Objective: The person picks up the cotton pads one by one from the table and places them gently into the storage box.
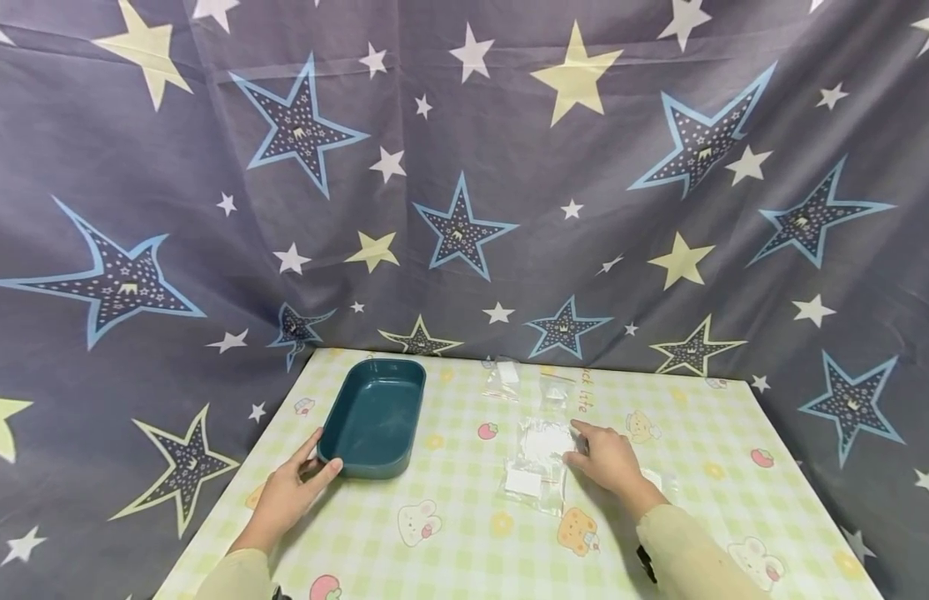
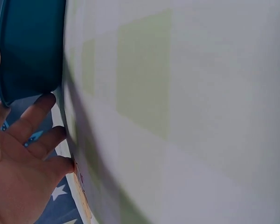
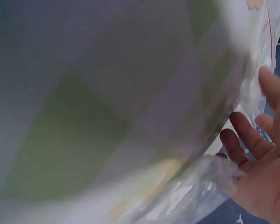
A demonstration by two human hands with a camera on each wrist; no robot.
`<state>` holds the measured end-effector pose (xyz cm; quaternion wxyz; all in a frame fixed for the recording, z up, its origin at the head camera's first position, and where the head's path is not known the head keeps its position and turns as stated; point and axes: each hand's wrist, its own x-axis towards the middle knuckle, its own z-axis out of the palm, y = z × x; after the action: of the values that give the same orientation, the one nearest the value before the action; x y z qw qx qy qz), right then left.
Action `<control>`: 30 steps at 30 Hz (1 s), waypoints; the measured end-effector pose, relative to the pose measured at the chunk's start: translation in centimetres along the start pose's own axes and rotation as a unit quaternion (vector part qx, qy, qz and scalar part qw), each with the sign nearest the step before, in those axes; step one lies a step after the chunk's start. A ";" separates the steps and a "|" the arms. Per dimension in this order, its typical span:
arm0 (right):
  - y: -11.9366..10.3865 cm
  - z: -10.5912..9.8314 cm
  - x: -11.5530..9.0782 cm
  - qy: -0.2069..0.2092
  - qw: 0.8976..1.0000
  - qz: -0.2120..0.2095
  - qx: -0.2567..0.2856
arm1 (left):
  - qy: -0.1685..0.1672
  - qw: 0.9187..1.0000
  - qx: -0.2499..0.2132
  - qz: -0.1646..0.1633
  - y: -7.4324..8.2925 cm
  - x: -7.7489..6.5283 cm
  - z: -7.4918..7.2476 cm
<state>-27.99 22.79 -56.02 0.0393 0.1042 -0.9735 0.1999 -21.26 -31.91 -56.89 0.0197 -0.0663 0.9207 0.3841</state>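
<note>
A deep teal rectangular dish (image 1: 374,417) with rounded corners sits at the left of the table. My left hand (image 1: 290,493) holds its near left corner, thumb on the near wall and a finger along the left side; the left wrist view shows the other fingers loosely bent beside the dish (image 2: 30,51). My right hand (image 1: 608,457) reaches over small clear zip bags, its fingers relaxed at the right edge of a bag with white contents (image 1: 546,442). Whether the fingertips touch that bag cannot be told. In the right wrist view a crinkled clear bag (image 3: 191,191) lies below the fingers.
Another clear bag with a white label (image 1: 524,482) lies nearest me. Two more bags lie behind, a labelled one (image 1: 504,377) and a smaller one (image 1: 554,393). One bag (image 1: 662,481) is partly hidden by the right wrist. A starred curtain (image 1: 464,317) hangs behind the checked tabletop (image 1: 464,550).
</note>
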 end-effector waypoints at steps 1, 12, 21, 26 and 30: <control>-0.1 0.1 0.0 0.006 1.000 0.004 -0.001 | -0.001 1.000 0.000 -0.001 0.1 0.0 0.0; 0.0 -0.2 0.0 0.029 0.994 0.052 0.095 | -0.004 1.000 -0.002 -0.003 0.4 -0.1 -0.1; 0.7 -1.7 0.4 0.038 0.979 0.084 0.183 | -0.004 1.000 -0.008 -0.005 0.4 -0.1 0.0; 1.1 -2.3 0.6 0.043 0.974 0.088 0.206 | -0.007 1.000 -0.014 -0.016 0.4 -0.2 -0.1; 1.2 -2.9 0.7 0.045 0.968 0.100 0.227 | -0.012 1.000 -0.020 -0.015 0.4 0.0 -0.2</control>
<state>-28.86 24.93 -53.70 0.0385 0.0038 -0.9052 0.4231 -21.33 -31.73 -56.45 0.0352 -0.0763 0.9114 0.4029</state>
